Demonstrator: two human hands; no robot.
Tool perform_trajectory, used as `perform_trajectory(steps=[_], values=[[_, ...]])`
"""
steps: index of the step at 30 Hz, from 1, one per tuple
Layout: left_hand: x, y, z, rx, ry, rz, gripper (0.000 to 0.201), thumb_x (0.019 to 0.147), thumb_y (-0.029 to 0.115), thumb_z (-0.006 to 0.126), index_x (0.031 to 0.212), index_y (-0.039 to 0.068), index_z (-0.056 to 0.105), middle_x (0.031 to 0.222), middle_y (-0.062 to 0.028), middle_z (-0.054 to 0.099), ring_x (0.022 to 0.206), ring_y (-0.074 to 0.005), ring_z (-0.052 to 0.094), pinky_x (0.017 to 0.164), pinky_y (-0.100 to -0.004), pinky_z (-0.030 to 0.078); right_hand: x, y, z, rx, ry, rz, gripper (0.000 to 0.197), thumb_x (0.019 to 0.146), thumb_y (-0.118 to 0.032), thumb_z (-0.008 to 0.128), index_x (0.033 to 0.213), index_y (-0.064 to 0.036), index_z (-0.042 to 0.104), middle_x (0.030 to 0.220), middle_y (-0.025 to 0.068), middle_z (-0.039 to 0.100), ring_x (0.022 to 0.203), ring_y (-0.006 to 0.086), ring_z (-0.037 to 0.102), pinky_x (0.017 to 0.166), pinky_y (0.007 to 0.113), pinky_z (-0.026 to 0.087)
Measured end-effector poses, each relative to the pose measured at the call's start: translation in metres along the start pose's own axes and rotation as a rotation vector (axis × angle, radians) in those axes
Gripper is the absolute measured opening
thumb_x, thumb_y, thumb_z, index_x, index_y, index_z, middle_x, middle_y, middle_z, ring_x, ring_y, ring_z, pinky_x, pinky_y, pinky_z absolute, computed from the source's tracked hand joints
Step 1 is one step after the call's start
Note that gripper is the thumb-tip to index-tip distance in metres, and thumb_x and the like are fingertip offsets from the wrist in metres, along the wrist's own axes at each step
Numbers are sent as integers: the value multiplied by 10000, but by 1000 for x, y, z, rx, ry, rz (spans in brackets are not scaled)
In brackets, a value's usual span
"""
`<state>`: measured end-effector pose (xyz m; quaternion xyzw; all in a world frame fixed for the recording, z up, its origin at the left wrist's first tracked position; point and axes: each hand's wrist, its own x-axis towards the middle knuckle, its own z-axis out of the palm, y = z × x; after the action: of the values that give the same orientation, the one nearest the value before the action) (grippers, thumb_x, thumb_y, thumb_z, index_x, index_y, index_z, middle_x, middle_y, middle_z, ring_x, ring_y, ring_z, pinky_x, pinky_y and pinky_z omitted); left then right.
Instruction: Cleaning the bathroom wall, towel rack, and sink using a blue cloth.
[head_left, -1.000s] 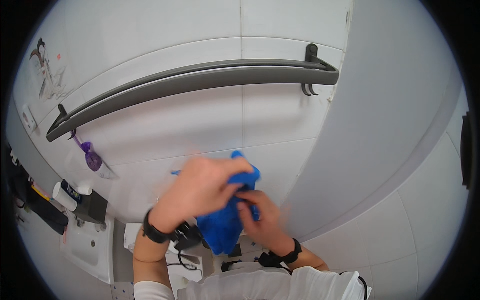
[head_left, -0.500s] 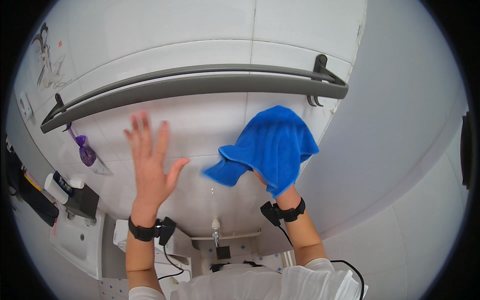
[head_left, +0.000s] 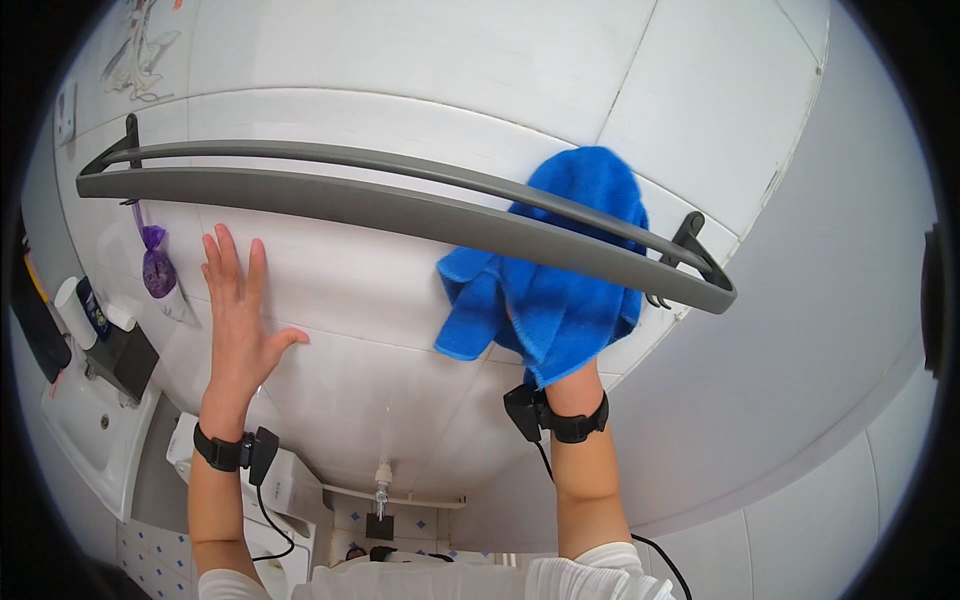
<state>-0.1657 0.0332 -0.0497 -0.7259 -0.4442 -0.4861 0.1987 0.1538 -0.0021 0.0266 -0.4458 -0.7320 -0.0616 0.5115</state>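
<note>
Fingers [head_left: 256, 272], L hand [head_left: 240, 345]: spread wide, thumb out to the right, grasping nothing; we can't tell if tips touch wall tile [head_left: 330, 265] or hover just off it.
Fingers, R hand [head_left: 578, 388]: hidden under cloth, only the wrist end shows; can't tell if clenched, flat or gripping a fold.
Blue cloth [head_left: 585, 315]: draped over R fingers, well right of L fingers; we see its top above the rack's rear rail, the rest below the front bar, w/ a loose corner on the L-finger side.
Grey rack [head_left: 320, 197]: runs above L fingertips & across in front of the cloth; contact btwn cloth & rack, can't tell.
Purple sachet [head_left: 158, 272]: hangs under rack's L end, just left of L fingers.
Wrist straps [head_left: 222, 452]: black, one per arm, below the fingers.
Sink [head_left: 128, 478]: down & left of L fingers, well apart.
Done, as we judge: cloth is on R hand & up by rack's R end.
Left, as we judge: cloth work looks under way, prob. early; no cloth at mid or L stretch, nor by L fingers. Exact amt left: can't tell.
</note>
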Motion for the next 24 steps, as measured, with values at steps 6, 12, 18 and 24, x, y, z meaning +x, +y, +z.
perform_trajectory(steps=[6, 12, 18, 24], values=[[-3, 4, -1, -10, -35, -85, 1261, 485, 282, 861, 1546, 202, 183, 1606, -192, -12, 1470, -427, -13, 1099, -666, 169, -19, 6, 32, 410, -122, 35, 454, 914, -270, 568, 1306, -56, 485, 1228, 143, 560, 1136, 257, 527, 1005, 354, 402], [-6, -1, 3, 6, -7, -133, 1207, 529, 425, 817, 1539, 161, 212, 1607, -185, 28, 1472, -418, 28, 1086, -677, 189, -1, -23, 17, 25, -87, -76, 417, 754, -154, 682, 1133, -47, 544, 1047, 117, 622, 955, 249, 623, 781, 332, 516], [1, 3, -1, -29, -48, -111, 1225, 488, 387, 837, 1533, 172, 235, 1612, -156, 36, 1474, -406, 36, 1081, -681, 203, 30, -29, 46, -535, 123, -321, 504, 808, -222, 610, 1279, -78, 503, 1156, 138, 611, 1065, 366, 563, 942, 456, 437], [-11, -8, 6, -128, 89, -101, 1336, 450, 320, 874, 1551, 220, 125, 1596, -216, -2, 1460, -425, 102, 1076, -681, 230, 17, -73, 96, -336, -163, -335, 538, 809, -271, 626, 1301, -86, 511, 1219, 137, 578, 1169, 319, 496, 1021, 424, 374]])
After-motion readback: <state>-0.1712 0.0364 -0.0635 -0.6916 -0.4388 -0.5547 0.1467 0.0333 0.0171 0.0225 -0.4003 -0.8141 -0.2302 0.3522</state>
